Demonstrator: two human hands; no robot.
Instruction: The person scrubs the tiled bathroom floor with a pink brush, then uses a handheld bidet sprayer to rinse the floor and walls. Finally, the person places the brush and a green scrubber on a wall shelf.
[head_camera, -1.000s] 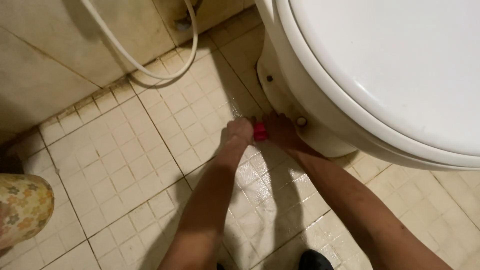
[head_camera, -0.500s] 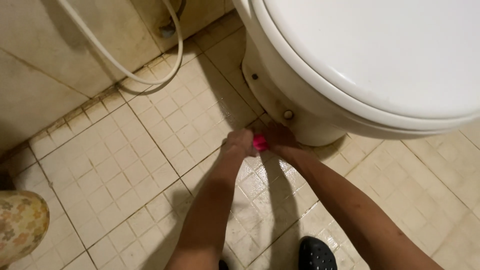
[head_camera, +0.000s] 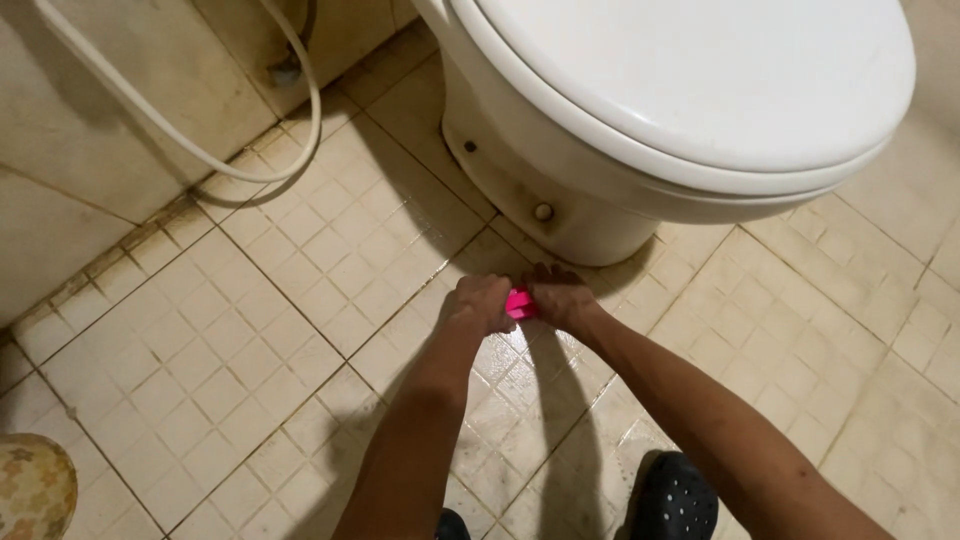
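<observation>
The hands and pink scrubber (head_camera: 519, 303) have shifted away from the toilet base (head_camera: 590, 232), now at 12 o'clock. Left hand (head_camera: 480, 303) and right hand (head_camera: 560, 297) both close their fingers on the scrubber, pressed to the wet floor tiles (head_camera: 260, 330).

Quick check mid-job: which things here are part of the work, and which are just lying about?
In the work:
- pink scrubber, gripped between both hands
- left hand
- right hand
- wet floor tiles under the hands
- toilet base just ahead

Lying about:
- white hose by the wall
- black clog
- patterned thing at bottom left
</observation>
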